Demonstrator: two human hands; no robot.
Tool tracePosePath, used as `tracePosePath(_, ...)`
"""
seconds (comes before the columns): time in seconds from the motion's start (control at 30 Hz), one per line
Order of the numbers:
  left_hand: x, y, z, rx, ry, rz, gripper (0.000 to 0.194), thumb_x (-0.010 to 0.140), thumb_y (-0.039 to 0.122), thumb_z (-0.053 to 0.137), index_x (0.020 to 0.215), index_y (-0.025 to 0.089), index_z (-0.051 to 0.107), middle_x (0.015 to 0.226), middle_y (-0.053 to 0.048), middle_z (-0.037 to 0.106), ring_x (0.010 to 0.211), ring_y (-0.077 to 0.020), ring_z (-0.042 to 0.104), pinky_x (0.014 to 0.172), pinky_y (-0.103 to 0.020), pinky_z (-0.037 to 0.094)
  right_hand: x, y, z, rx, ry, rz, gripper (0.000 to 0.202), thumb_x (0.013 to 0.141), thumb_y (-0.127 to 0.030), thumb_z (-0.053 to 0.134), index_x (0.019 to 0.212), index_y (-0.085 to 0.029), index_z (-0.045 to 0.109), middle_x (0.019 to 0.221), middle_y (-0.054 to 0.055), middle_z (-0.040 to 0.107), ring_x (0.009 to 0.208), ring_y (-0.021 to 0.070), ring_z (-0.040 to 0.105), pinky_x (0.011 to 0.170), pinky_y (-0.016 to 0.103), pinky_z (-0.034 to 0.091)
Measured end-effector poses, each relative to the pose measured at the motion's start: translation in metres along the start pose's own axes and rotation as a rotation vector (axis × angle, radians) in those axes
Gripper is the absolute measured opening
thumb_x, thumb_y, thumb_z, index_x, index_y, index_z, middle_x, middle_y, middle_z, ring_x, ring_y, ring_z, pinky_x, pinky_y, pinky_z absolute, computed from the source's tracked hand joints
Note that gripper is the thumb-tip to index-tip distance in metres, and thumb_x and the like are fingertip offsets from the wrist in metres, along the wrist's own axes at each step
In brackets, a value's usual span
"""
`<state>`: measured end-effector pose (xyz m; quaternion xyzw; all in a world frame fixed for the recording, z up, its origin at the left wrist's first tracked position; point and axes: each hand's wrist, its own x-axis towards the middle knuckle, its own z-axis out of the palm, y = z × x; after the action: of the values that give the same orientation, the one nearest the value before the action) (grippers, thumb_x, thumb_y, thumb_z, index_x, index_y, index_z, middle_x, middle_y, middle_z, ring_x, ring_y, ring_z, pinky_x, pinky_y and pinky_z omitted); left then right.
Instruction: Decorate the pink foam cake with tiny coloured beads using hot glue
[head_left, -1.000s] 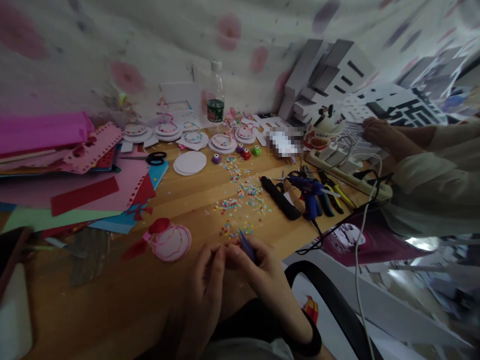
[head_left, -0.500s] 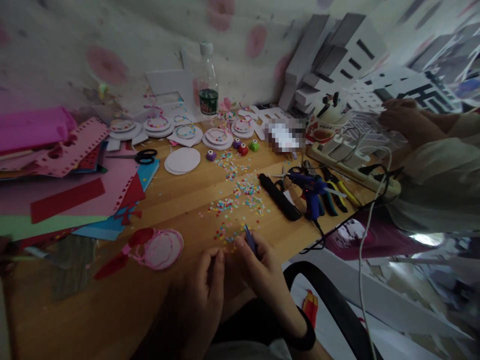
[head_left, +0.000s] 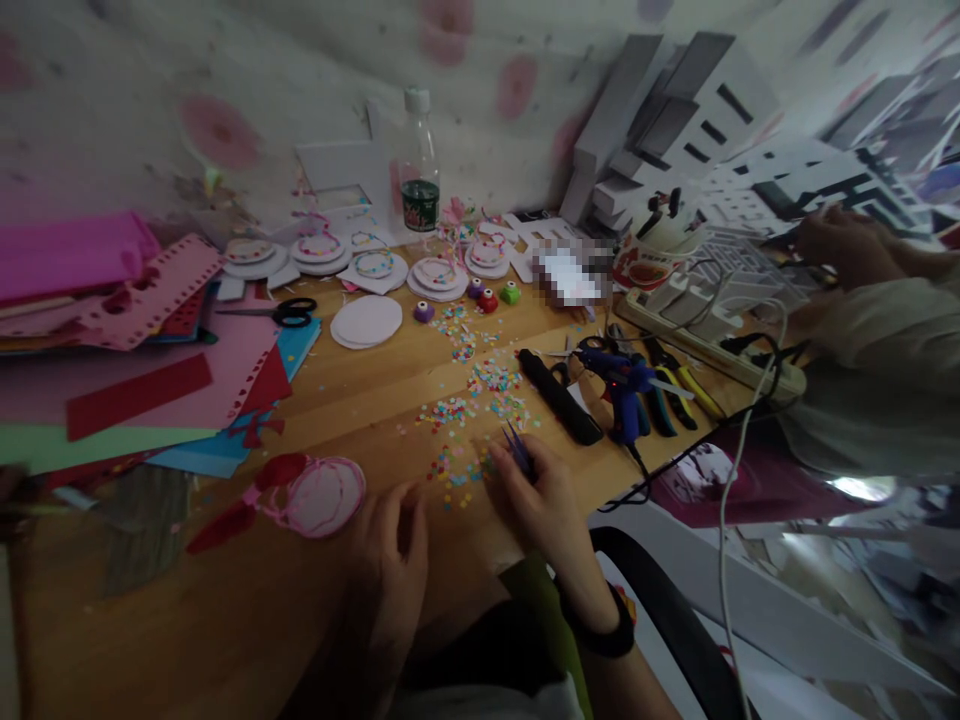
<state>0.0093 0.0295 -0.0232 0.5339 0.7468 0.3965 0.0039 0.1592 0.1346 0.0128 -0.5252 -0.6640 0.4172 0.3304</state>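
My right hand (head_left: pixel 536 490) is closed around blue tweezers (head_left: pixel 517 447), whose parted tips point up and away near the scattered confetti (head_left: pixel 457 465). My left hand (head_left: pixel 394 560) rests at the table's front, fingers curled, thumb near the fingertips; whatever may be between them is too small to make out. Just left of it lies a white disc with a pink ring (head_left: pixel 326 497), with red petal-like pieces (head_left: pixel 225 527) beside it. Farther back are plain white discs (head_left: pixel 367 321) and several discs bearing beaded rings (head_left: pixel 437 275).
Scissors (head_left: pixel 292 312) and coloured paper (head_left: pixel 142 390) lie left. A blue glue gun (head_left: pixel 619 385), black stick (head_left: pixel 559 395), pliers (head_left: pixel 675 385) and power strip (head_left: pixel 712 345) are right. A bottle (head_left: pixel 420 180) stands behind. Another person's hands (head_left: pixel 847 245) work at far right.
My hands have moved apart: the right one shifted right with the tweezers, the left one shifted left. The other person's hands moved slightly right.
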Motion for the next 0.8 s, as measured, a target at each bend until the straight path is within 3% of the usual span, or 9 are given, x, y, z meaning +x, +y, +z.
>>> tracePosePath(0.1, 0.008, 0.006, 0.003, 0.071, -0.027, -0.002, 0.015, 0.095, 0.029, 0.057, 0.098, 0.020, 0.068, 0.086, -0.005, 0.070, 0.080, -0.0198, 0.070, 0.072, -0.031, 0.056, -0.003, -0.003, -0.004, 0.030, 0.016, -0.007, 0.031, 0.087, -0.043, 0.058, 0.067, -0.021, 0.052, 0.056, -0.004, 0.044, 0.054, 0.0126, 0.041, 0.049, 0.024, 0.033)
tracePosePath(0.3, 0.020, 0.016, 0.009, 0.081, -0.153, -0.189, 0.023, 0.096, 0.037, 0.051, 0.090, 0.021, 0.066, 0.090, -0.007, 0.067, 0.083, -0.0237, 0.067, 0.073, -0.037, 0.053, -0.010, -0.009, -0.013, 0.027, 0.004, -0.056, 0.043, 0.092, -0.046, 0.055, 0.058, -0.022, 0.042, 0.053, -0.005, 0.035, 0.051, 0.0114, 0.034, 0.046, 0.025, 0.027)
tracePosePath(0.43, 0.025, 0.022, 0.008, 0.059, -0.160, -0.263, 0.020, 0.094, 0.034, 0.051, 0.083, 0.021, 0.063, 0.086, -0.006, 0.066, 0.082, -0.0251, 0.066, 0.073, -0.039, 0.052, -0.012, -0.010, -0.017, 0.018, 0.034, -0.057, 0.045, 0.091, -0.047, 0.057, 0.058, -0.022, 0.041, 0.053, -0.005, 0.034, 0.051, 0.0116, 0.035, 0.046, 0.025, 0.028)
tracePosePath(0.53, 0.028, 0.027, 0.006, 0.030, -0.172, -0.312, 0.017, 0.092, 0.031, 0.052, 0.080, 0.021, 0.061, 0.085, -0.007, 0.066, 0.081, -0.0262, 0.065, 0.074, -0.041, 0.051, -0.012, -0.009, -0.019, 0.031, 0.066, -0.066, 0.037, 0.090, -0.045, 0.059, 0.063, -0.022, 0.051, 0.055, -0.004, 0.045, 0.053, 0.0133, 0.043, 0.048, 0.025, 0.034)
tracePosePath(0.67, 0.029, 0.028, 0.003, 0.000, -0.170, -0.340, 0.018, 0.090, 0.031, 0.051, 0.079, 0.022, 0.060, 0.083, -0.007, 0.065, 0.080, -0.0265, 0.064, 0.074, -0.042, 0.051, -0.013, -0.007, -0.020, 0.099, 0.054, -0.075, 0.022, 0.092, -0.040, 0.059, 0.089, -0.020, 0.069, 0.075, 0.002, 0.070, 0.068, 0.0196, 0.062, 0.061, 0.028, 0.047)
tracePosePath(0.8, 0.028, 0.024, 0.003, -0.004, -0.130, -0.331, 0.020, 0.092, 0.032, 0.046, 0.083, 0.022, 0.062, 0.088, -0.008, 0.068, 0.083, -0.0260, 0.065, 0.076, -0.042, 0.051, -0.016, -0.006, -0.021, 0.092, 0.058, -0.067, 0.023, 0.093, -0.040, 0.057, 0.086, -0.021, 0.068, 0.072, 0.002, 0.069, 0.066, 0.0185, 0.060, 0.059, 0.028, 0.045)
